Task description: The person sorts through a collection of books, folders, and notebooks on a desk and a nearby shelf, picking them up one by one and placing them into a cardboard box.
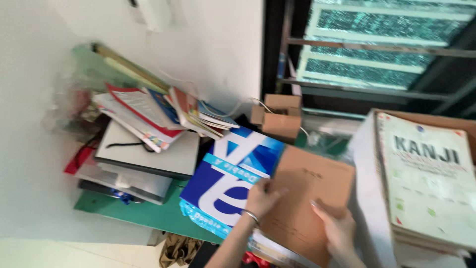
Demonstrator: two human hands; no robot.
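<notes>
Left hand (261, 197), bangle at the wrist, fingers curled in a pinch. Right hand (337, 229) just beside it, fingers closed, thumb up.

A blue-and-white wrapped paper ream (233, 181) lies on the green table. Behind it, by the wall, sits a small open brown cardboard box (278, 118).

A cluttered study corner or storeroom in a home or small office, by the look of it. Books and booklets (158, 111) lean in a heap against the white wall (218, 44), a blue paper-ream box (228, 178) sits on a green desk (144, 213), tall stacks of workbooks (426, 183) rise at the right, and a barred window (377, 44) stands behind.
</notes>
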